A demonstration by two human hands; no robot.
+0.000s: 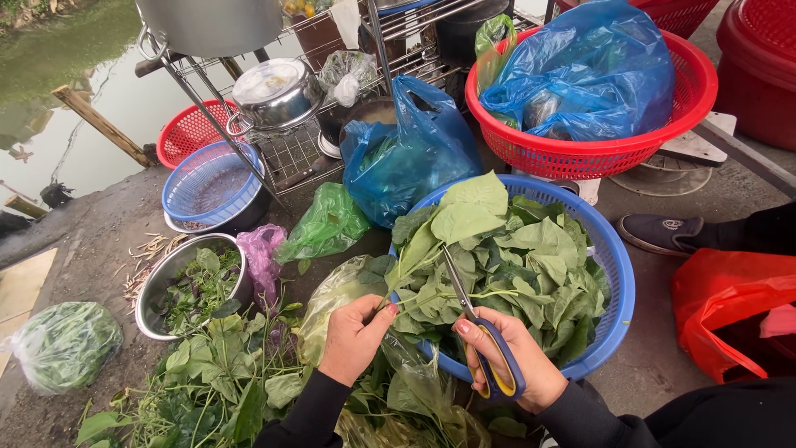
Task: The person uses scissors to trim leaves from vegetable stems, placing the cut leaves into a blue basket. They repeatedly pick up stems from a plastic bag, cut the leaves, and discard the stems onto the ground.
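Greens fill the scene from left to right: a steel bowl (192, 282) of trimmings, then a loose pile of stems (224, 373) on the ground. Your left hand (355, 338) pinches a leafy sprig (431, 249) by its stalk, held over the blue basket (618, 274) of picked leaves. Your right hand (510, 358) grips the blue-and-yellow scissors (481, 332), blades slightly parted at the sprig's stem.

Head camera looks steeply down, close above the ground (663, 357).
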